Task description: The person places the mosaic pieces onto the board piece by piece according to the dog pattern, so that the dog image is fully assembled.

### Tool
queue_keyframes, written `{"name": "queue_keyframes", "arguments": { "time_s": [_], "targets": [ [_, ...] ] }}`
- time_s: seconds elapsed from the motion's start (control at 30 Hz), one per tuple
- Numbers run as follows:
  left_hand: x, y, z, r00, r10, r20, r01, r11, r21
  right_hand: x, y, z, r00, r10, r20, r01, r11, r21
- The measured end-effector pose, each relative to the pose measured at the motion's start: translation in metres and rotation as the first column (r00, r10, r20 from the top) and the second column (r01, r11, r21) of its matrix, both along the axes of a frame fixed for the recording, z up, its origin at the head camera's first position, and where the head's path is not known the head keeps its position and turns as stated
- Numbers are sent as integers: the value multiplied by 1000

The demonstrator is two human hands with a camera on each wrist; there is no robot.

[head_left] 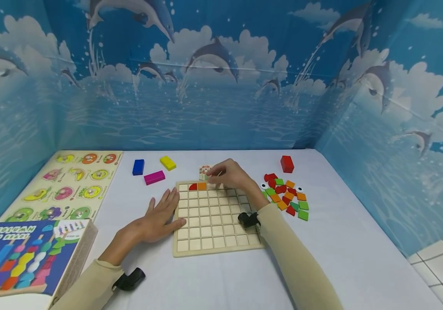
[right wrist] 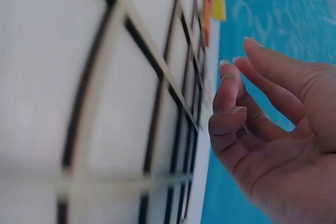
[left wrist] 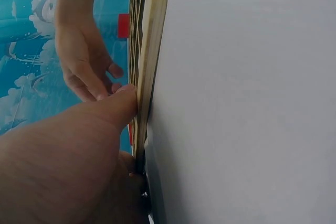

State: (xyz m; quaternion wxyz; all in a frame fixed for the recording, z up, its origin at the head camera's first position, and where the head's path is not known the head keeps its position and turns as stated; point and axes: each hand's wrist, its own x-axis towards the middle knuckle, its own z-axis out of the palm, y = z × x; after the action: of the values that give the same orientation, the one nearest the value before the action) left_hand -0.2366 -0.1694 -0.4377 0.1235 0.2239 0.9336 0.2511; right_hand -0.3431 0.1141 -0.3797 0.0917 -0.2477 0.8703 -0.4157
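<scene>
The left hand (head_left: 155, 217) lies flat, fingers straight, thumb pressed against the left edge of the wooden grid board (head_left: 215, 217), apparently to steady it. The right hand (head_left: 231, 174) hovers over the board's far edge with fingers loosely curled; whether it holds anything cannot be told. A red piece (head_left: 192, 187) and an orange piece (head_left: 202, 186) occupy the top row. Loose coloured tiles (head_left: 287, 196) lie just right of the board. The surface is a white table (head_left: 361, 241), enclosed by dolphin-printed blue walls (head_left: 221, 86).
</scene>
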Motion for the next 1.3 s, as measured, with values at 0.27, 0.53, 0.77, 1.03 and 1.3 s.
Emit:
{"name": "queue_keyframes", "arguments": {
  "time_s": [0.27,0.53,0.77,1.03,1.3],
  "targets": [
    [1,-4,-1,1000,4,-12,-4,1000,5,0,36,15,996,-86,35,88,993,-80],
    [0,-4,-2,1000,-1,-18,1,1000,21,0,76,28,985,-170,-11,170,985,-26],
    [1,-4,-4,1000,-1,-26,2,1000,24,-3,107,22,967,-251,-35,253,966,58],
    [0,-2,-1,1000,-9,-17,10,1000,30,-7,129,13,919,-394,-11,390,907,161],
    [3,-1,1,1000,-6,-7,6,999,38,-8,137,2,870,-492,27,475,853,218]
  ]
}}
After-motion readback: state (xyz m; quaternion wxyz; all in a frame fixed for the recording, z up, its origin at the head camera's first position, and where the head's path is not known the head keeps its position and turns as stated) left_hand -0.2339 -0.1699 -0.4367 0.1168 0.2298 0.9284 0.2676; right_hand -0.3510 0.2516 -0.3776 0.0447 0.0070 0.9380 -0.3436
